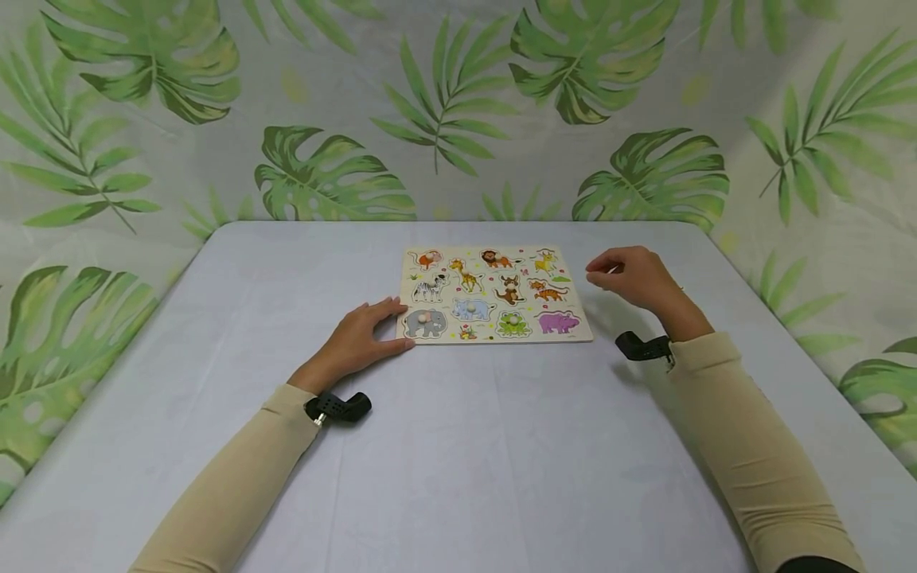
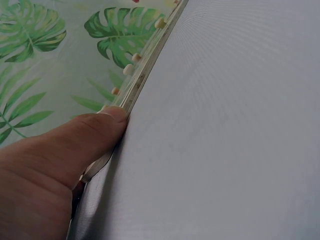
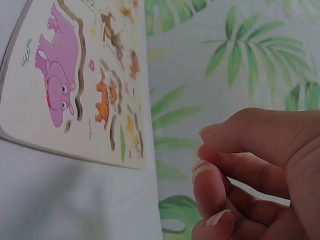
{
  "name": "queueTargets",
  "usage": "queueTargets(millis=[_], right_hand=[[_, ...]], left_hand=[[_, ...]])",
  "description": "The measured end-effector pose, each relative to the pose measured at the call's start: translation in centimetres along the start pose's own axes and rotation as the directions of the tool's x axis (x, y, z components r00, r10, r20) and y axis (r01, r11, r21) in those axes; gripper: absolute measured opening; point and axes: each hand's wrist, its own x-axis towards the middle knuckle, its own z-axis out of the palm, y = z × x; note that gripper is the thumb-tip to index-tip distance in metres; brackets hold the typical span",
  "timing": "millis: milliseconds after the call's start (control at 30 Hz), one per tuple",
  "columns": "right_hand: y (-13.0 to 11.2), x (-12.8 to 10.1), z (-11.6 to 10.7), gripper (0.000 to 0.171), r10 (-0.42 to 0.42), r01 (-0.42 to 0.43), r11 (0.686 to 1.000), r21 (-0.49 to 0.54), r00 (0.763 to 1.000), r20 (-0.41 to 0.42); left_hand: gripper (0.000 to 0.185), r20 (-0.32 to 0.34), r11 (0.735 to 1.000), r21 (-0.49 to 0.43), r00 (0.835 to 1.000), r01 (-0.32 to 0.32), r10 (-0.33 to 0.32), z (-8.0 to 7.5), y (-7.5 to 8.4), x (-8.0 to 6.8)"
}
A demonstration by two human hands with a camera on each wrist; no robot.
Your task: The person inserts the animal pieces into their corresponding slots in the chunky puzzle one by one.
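Observation:
A flat wooden animal puzzle board [image 1: 494, 274] lies near the far side of the table. My left hand [image 1: 361, 334] holds its near left corner, thumb against the front edge and fingers at the left side. In the left wrist view, the thumb [image 2: 95, 135] presses the board's edge [image 2: 142, 75]. Knobs stand on the elephant [image 1: 430, 325], the blue rhino [image 1: 478, 310] and the frog [image 1: 513, 325]. No knob shows on the purple hippo [image 3: 59, 65]; brown cut edges line its outline. My right hand [image 1: 634, 274] hovers right of the board, fingers loosely curled, holding nothing visible.
A white cloth covers the table [image 1: 444, 461], and the right hand's shadow falls on it. Behind hangs a leaf-patterned curtain [image 1: 458, 191]. Each wrist wears a black camera: one on the left [image 1: 344, 407], one on the right [image 1: 641, 347].

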Motion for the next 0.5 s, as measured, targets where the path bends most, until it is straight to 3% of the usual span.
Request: queueTargets(millis=[500], right_hand=[[2.1, -0.2, -1.9, 0.039, 0.026, -0.028, 0.999, 0.038, 0.999, 0.044]], left_hand=[[0.066, -0.007, 1.000, 0.001, 1.000, -0.008, 0.008, 0.1, -0.2, 0.1]])
